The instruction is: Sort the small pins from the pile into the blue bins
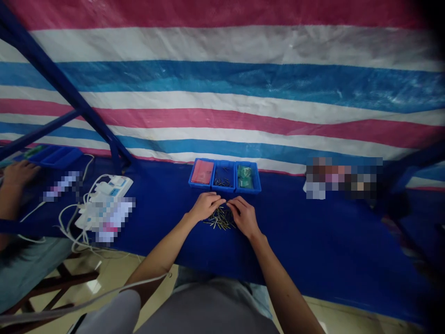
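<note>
A small pile of thin, brass-coloured and dark metal pieces (221, 220), like screws or nails, lies on the blue table (306, 241). Over its left side is my left hand (206, 206), thumb and fingers pinched together. Facing it from the right, my right hand (243, 215) is also closed in a pinch, fingertips close to the left ones. Whatever sits between the fingertips is too small to make out. Just beyond my hands stand three joined blue bins: the left bin (190, 182) holds pink sheets or bags, the middle bin (225, 189) dark thin pieces, the right bin (257, 182) green packets.
On the left lie a white power strip (120, 186) and tangled white cables (71, 227). Farther left, a co-worker's hand (21, 172) is beside another blue tray (57, 157). Blurred-out items (325, 178) are at the back right. A striped sheet (222, 106) hangs behind the table.
</note>
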Demonstrator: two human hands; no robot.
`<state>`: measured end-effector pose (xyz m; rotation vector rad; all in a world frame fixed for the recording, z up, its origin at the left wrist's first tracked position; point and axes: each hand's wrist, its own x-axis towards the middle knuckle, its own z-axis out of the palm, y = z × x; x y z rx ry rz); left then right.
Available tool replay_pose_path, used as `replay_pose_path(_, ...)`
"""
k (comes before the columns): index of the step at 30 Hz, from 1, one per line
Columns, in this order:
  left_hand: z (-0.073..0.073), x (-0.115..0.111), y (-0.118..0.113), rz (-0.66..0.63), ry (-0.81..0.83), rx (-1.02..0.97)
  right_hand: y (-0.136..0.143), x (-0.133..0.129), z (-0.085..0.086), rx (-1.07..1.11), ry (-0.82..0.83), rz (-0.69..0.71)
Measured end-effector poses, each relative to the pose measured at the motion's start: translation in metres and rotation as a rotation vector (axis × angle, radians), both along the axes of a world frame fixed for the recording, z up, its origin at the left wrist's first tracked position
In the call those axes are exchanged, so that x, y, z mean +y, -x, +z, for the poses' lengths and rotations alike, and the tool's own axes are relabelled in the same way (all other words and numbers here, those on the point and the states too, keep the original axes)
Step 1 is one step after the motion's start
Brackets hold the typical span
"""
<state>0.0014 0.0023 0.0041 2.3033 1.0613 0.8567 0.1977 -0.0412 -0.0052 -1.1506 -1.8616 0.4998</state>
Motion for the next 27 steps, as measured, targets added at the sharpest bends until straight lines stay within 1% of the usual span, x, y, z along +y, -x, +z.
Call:
replay_pose_path(9,0.003,-0.001,-0.001,0.006,0.023,-0.138,-0.002,0.001,0.000,0.055,0.031,-0.089)
replay_pose_path(15,0.003,-0.001,-0.002,0.051,0.015,-0.252,-0.003,0.002,-0.004,0.072,0.057,-0.151)
replay_pose_path(18,0.001,0.000,-0.002,0.126,-0.014,-0.307,-0.003,0.004,-0.005,0.062,0.069,-0.208)
replay_pose_path(20,-0.001,0.000,-0.002,0.197,-0.027,-0.346,-0.003,0.005,-0.005,0.048,0.073,-0.210)
replay_pose_path(24,-0.007,0.002,-0.002,0.367,0.023,-0.438,-0.003,0.005,-0.003,0.016,0.084,-0.187)
replay_pose_path(27,-0.008,0.005,0.000,0.500,0.059,-0.479,-0.003,0.006,-0.004,0.007,0.105,-0.207)
